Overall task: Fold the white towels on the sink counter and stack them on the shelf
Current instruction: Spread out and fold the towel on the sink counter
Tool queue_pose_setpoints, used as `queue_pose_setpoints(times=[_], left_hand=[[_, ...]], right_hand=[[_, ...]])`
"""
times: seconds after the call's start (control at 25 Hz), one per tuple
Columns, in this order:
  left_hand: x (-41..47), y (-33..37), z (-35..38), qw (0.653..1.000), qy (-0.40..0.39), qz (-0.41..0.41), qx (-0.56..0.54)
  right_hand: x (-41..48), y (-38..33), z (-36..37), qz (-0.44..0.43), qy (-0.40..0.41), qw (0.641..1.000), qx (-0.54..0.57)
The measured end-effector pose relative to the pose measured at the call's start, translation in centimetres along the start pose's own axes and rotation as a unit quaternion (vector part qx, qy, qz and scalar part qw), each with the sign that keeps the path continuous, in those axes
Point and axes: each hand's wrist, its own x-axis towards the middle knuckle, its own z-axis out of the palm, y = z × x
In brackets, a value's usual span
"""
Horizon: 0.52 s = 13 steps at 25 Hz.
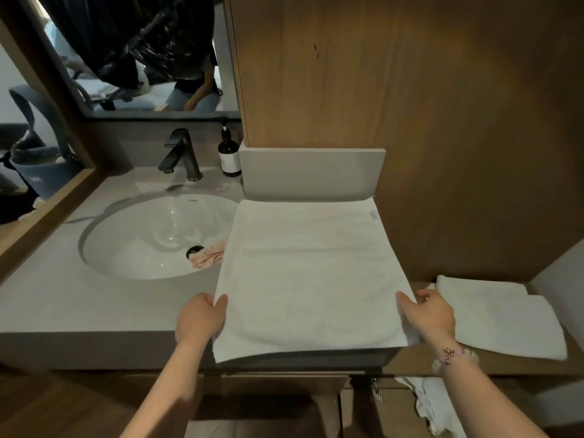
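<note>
Left hand [199, 317], right hand [433, 314]: fingers pinch flat white towel [309, 273] at near corners; long axis runs away. White basin [142, 235] holds pink cloth [209, 256].

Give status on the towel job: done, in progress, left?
Done: at least one folded towel lies on the shelf. In hand: the spread towel lies on the counter beside the sink; left hand and right hand pinch its near corners. Left: fold it and stack it on the shelf.

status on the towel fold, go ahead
Left hand and right hand grip white towel by its sides. Spread flat on counter. Folded towel already on shelf.
</note>
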Motion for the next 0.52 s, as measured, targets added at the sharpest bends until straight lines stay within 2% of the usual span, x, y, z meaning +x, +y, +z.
queue_pose_setpoints(times=[0.2,0.32,0.52], left_hand=[[-4.6,-1.7,1.8,0.993,0.038,-0.069,-0.088],[-5.0,-1.4,2.0,0.988,0.049,-0.068,-0.126],[-5.5,-1.1,1.3,0.988,0.047,-0.07,-0.132]], right_hand=[[-2.7,2.7,0.1,-0.029,0.01,0.998,0.064],[-2.7,3.0,-0.3,-0.031,-0.005,0.992,0.125],[-2.4,3.2,-1.0,-0.025,-0.006,0.987,0.158]])
